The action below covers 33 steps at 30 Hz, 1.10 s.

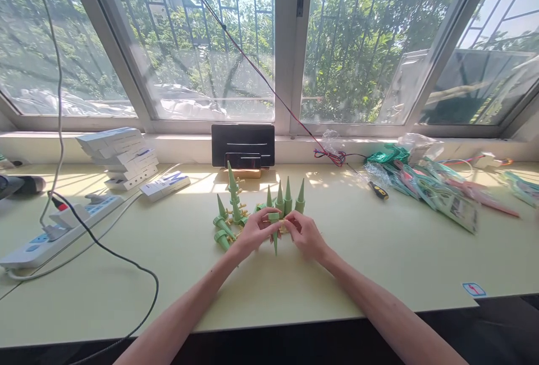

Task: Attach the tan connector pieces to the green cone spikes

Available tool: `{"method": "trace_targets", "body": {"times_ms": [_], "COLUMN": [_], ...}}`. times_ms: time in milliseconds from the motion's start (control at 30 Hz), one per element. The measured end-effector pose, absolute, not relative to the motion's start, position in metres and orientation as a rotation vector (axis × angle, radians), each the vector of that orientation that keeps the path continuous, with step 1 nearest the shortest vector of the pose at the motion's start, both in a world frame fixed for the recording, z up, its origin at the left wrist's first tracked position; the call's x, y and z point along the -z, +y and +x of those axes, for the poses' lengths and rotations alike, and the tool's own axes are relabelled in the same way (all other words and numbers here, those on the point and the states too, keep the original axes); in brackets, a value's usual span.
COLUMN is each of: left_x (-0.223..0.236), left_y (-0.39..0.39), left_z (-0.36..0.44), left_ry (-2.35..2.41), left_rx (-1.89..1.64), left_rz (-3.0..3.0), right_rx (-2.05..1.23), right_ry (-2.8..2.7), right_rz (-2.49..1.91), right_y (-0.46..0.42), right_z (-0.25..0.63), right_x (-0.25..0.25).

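Near the middle of the table, my left hand is closed around a green plastic watering spike, its tip pointing down and its wide collar up. My right hand pinches a small yellowish valve piece at the side of that spike; my fingers partly hide where the two meet. Several similar green spikes stand tip-up just beyond my hands. To the left, more spikes lie or lean with yellowish valves sticking out, beside a taller stacked column of spikes.
A black tablet with a phone in front stands by the window. At left are stacked white boxes, a power strip and loose cables. On the right lie a screwdriver and bagged packets. The table's front edge runs below my forearms.
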<state>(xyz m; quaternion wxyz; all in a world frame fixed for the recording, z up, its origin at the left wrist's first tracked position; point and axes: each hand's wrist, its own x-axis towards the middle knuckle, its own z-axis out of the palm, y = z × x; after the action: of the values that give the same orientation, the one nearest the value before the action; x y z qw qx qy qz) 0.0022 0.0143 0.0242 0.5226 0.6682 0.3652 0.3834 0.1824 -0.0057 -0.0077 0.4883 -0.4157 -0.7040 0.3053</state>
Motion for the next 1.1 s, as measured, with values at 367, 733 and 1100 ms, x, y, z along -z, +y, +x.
{"method": "trace_targets", "body": {"times_ms": [367, 733, 1100], "left_x": [-0.022, -0.015, -0.02], "left_y": [0.015, 0.017, 0.014], "left_z": [0.003, 0.002, 0.004], "left_ry": [0.815, 0.737, 0.783], "left_rx": [-0.892, -0.883, -0.915], "left_rz": [1.64, 1.662, 1.639], "right_rx": [-0.666, -0.65, -0.714], "right_ry": [-1.739, -1.787, -1.726], "right_rz": [-1.074, -1.099, -1.1], "right_y": [-0.005, -0.005, -0.006], "right_z": [0.185, 0.186, 0.185], "right_x": [0.006, 0.008, 0.008]}}
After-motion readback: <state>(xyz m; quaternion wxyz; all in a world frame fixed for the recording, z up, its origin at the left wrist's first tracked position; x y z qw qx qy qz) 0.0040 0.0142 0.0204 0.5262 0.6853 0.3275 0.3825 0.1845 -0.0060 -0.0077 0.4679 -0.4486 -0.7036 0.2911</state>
